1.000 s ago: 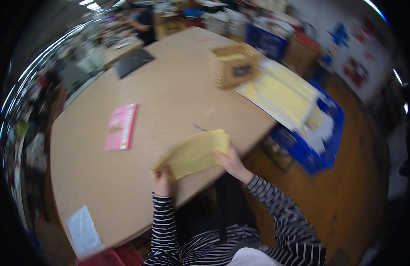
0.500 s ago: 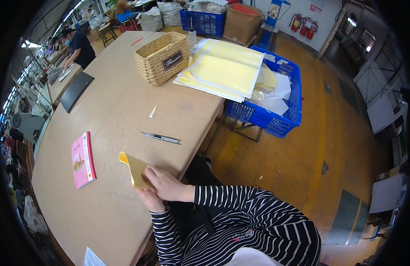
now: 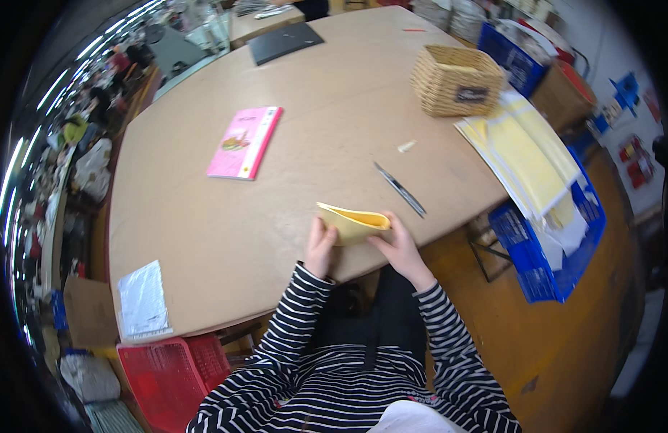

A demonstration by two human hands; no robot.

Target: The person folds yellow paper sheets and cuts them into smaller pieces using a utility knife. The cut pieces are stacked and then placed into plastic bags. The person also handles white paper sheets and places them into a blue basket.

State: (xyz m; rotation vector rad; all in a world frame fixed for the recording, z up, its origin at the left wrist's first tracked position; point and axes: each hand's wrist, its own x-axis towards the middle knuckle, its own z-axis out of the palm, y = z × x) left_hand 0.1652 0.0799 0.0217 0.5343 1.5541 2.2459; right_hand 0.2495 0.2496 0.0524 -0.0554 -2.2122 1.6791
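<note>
Your left hand and right hand sit level with each other, a short gap between them, both closed in a light pinch. The left fingers point to the far side, with the left thumb angled inward. The right thumb points left, towards your other hand. Your left arm slants from the near left to the far right, your right arm from the near right to the far left, so they converge at the hands. Striped sleeves cover both down to the wrists.
</note>
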